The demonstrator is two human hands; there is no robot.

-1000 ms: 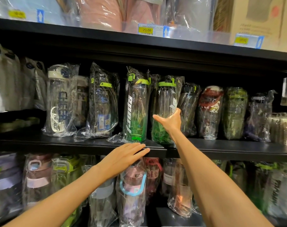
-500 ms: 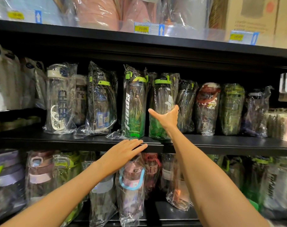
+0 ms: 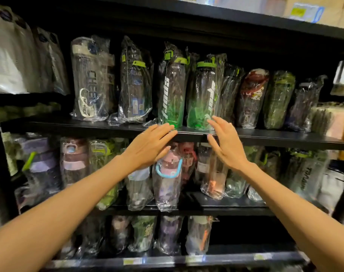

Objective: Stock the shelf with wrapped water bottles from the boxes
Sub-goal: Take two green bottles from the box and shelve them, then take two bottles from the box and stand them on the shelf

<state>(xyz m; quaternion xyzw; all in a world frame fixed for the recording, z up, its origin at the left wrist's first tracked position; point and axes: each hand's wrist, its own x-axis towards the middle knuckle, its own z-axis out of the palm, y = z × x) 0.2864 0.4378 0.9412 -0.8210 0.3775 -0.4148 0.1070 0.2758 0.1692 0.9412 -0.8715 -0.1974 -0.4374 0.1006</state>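
Black shelf (image 3: 275, 137), mid tier: wrapped bottles are stood upright in a row. At left, a clear bottle with dark lettering (image 3: 89, 79) is noted; next, a dark bottle w/ green clip (image 3: 134, 83). Left hand (image 3: 149, 146) is held flat, fingers straight, tips at the shelf edge below the green sport bottle (image 3: 172, 91); nothing is gripped. A second green sport bottle (image 3: 203, 95) is stood just beside it. Right hand (image 3: 226, 144) is spread, fingers apart, nothing held, near that bottle's base; contact cannot be told.
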